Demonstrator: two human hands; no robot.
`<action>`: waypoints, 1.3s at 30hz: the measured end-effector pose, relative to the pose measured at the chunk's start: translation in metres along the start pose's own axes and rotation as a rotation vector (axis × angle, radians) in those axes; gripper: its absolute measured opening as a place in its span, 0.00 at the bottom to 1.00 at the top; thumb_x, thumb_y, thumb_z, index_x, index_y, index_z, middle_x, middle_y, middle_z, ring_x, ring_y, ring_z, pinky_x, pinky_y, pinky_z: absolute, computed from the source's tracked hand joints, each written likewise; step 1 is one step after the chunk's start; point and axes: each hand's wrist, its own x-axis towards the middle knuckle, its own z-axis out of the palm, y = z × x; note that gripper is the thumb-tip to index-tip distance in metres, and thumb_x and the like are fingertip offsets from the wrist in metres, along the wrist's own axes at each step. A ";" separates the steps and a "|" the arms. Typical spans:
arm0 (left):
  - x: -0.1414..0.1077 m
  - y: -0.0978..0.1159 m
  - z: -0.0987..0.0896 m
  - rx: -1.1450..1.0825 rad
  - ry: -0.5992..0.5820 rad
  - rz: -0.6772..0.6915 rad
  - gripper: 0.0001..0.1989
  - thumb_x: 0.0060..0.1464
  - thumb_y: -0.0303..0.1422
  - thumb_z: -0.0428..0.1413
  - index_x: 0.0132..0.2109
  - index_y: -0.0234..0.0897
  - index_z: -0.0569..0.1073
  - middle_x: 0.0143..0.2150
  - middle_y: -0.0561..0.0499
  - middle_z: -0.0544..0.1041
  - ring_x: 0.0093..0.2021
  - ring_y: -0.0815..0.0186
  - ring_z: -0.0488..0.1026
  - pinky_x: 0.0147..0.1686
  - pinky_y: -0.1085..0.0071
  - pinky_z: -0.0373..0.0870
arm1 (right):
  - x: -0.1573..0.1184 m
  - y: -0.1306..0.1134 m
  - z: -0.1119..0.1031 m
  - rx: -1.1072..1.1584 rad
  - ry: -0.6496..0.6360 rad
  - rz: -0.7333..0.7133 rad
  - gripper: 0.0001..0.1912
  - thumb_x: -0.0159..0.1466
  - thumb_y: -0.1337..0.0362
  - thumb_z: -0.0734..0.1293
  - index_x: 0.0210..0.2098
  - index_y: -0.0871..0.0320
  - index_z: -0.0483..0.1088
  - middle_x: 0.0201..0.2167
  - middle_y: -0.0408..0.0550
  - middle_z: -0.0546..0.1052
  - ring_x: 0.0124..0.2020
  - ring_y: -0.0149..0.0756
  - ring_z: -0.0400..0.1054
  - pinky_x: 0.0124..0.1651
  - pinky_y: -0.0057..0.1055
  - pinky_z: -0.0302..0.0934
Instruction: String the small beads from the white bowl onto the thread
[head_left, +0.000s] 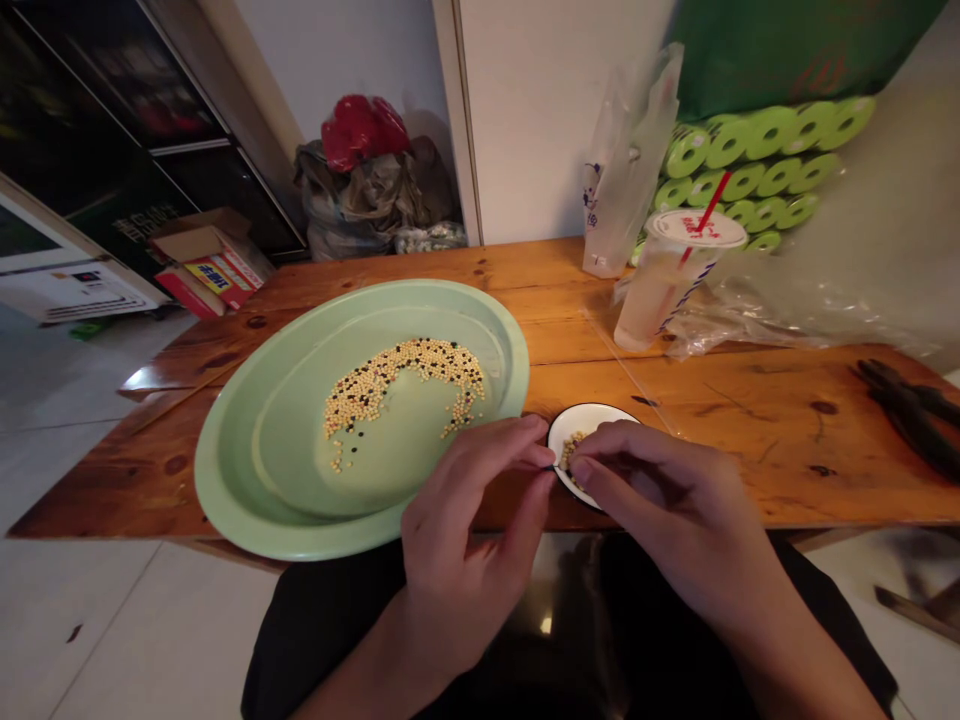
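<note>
My left hand [480,520] is closed in a pinch, its thumb and fingertips meeting at the left rim of a small white dish [600,412] with a dark edge. Whether it grips the rim or some tiny thing there, I cannot make out. Over the dish, my right hand [660,490] has its thumb and fingers pressed together among small round yellowish pieces [571,445]; anything between those fingertips is hidden. To the left stands a wide pale green basin [247,440]. Many small yellow and black round pieces [367,385], beads or beans, lie in a curved band on its bottom.
On the wooden table [750,400] a lidded drink cup [652,290] with a red straw stands behind the dish. Near it are a clear plastic bag [626,170] and crumpled film [780,310]. Dark-handled pliers [911,405] lie right. An opened carton [214,265] is back left.
</note>
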 end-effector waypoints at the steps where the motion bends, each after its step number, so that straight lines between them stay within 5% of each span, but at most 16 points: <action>1: 0.000 0.000 0.000 -0.003 0.001 -0.010 0.29 0.51 0.14 0.59 0.57 0.44 0.71 0.46 0.50 0.79 0.46 0.63 0.78 0.53 0.64 0.77 | 0.000 0.000 0.000 0.000 -0.009 0.008 0.06 0.61 0.65 0.68 0.28 0.55 0.73 0.26 0.42 0.75 0.29 0.33 0.67 0.33 0.28 0.61; 12: 0.002 0.001 -0.002 -0.085 -0.010 -0.052 0.31 0.51 0.14 0.59 0.58 0.46 0.71 0.58 0.47 0.70 0.43 0.66 0.77 0.43 0.70 0.81 | 0.003 -0.002 -0.003 0.083 -0.067 0.083 0.05 0.59 0.65 0.70 0.27 0.56 0.75 0.26 0.42 0.74 0.28 0.31 0.64 0.32 0.28 0.57; 18: 0.006 0.002 -0.001 -0.253 -0.037 -0.183 0.31 0.49 0.13 0.60 0.56 0.46 0.72 0.58 0.49 0.67 0.43 0.70 0.75 0.41 0.75 0.79 | 0.005 -0.003 -0.003 0.134 -0.092 0.098 0.03 0.58 0.66 0.71 0.27 0.56 0.76 0.23 0.40 0.71 0.26 0.29 0.61 0.29 0.25 0.54; 27: 0.010 0.007 -0.005 -0.287 -0.079 -0.287 0.15 0.55 0.20 0.59 0.48 0.40 0.75 0.52 0.48 0.68 0.44 0.70 0.74 0.43 0.77 0.78 | 0.004 0.002 -0.006 0.179 -0.091 0.143 0.06 0.58 0.62 0.72 0.26 0.56 0.76 0.23 0.41 0.70 0.26 0.30 0.60 0.27 0.27 0.52; 33: 0.012 0.003 -0.006 -0.026 -0.111 -0.181 0.07 0.58 0.21 0.56 0.38 0.38 0.75 0.42 0.49 0.74 0.43 0.67 0.75 0.44 0.72 0.76 | 0.008 -0.001 -0.006 0.112 -0.050 0.121 0.06 0.55 0.63 0.73 0.25 0.57 0.76 0.21 0.40 0.69 0.24 0.29 0.59 0.26 0.26 0.52; 39: 0.010 -0.005 0.004 0.239 -0.166 -0.011 0.07 0.59 0.21 0.53 0.39 0.36 0.72 0.43 0.46 0.73 0.45 0.64 0.73 0.48 0.66 0.73 | 0.015 0.003 -0.009 0.137 -0.031 0.186 0.05 0.53 0.64 0.72 0.23 0.58 0.74 0.19 0.39 0.68 0.23 0.28 0.58 0.25 0.26 0.51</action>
